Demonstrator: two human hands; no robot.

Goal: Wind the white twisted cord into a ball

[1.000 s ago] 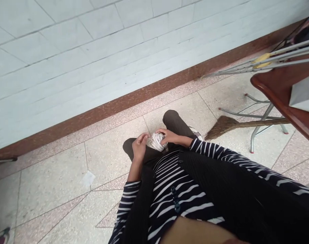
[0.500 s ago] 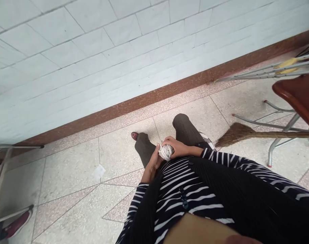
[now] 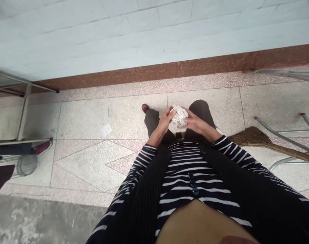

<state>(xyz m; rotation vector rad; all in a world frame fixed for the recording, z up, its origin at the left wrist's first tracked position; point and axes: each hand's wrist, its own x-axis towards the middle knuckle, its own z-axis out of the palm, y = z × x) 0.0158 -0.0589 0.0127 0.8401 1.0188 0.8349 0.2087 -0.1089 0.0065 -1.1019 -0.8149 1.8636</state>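
Observation:
A ball of white cord or yarn (image 3: 180,115), wound in thick strands, is held up between my two hands above my lap. My left hand (image 3: 165,120) grips its left side, with the thumb lying across the front of the strands. On the right side, the fingers of my right hand (image 3: 195,122) wrap around the ball from the right and below. Some fingertips are hidden behind the ball. No loose end of the strand can be made out.
A straw broom (image 3: 252,136) lies to my right, beside the metal legs of a chair (image 3: 278,133). White paper (image 3: 106,129) lies on the tiled floor. At left, another person's maroon shoe (image 3: 43,147) shows near a metal frame (image 3: 24,110) and a wire basket (image 3: 26,165). A tiled wall runs ahead.
Both hands have moved forward, away from my belly, with the ball. More of the ball shows between them. The view has turned, so the broom and chair sit further right.

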